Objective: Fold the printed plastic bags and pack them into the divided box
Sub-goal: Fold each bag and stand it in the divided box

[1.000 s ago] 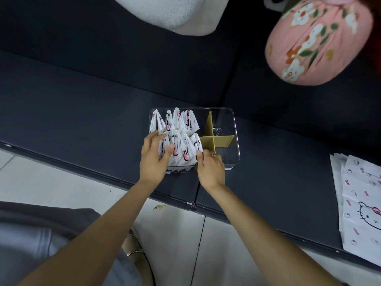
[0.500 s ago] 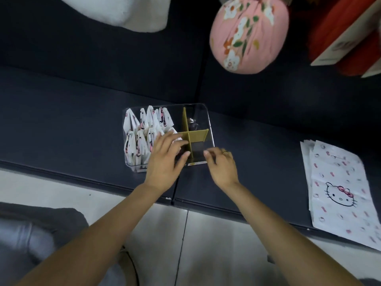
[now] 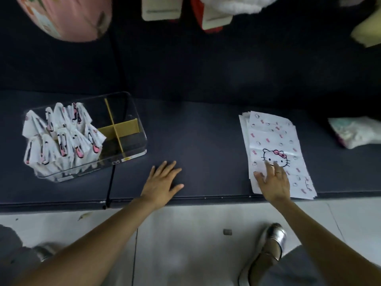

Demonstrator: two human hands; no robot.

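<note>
We find the stack of flat bags [image 3: 276, 149] lying to our right on the tabletop [image 3: 198, 141], long axis running away from us. Our right hand [image 3: 273, 182] rests flat-fingered on it, gripping nothing; our left hand [image 3: 162, 182] lies open between stack and box [image 3: 132, 149].

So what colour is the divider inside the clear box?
Mustard yellow divider, a cross shape; the head view shows it.

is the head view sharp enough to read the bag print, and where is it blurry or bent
Head view: the cat face on the flat bag stack reads clearly, though the right hand on it is slightly smeared; the pink bundle at the top edge is motion-blurred; the clear divided box shows faint glare; the bench edge bows from wide-angle distortion.
</note>
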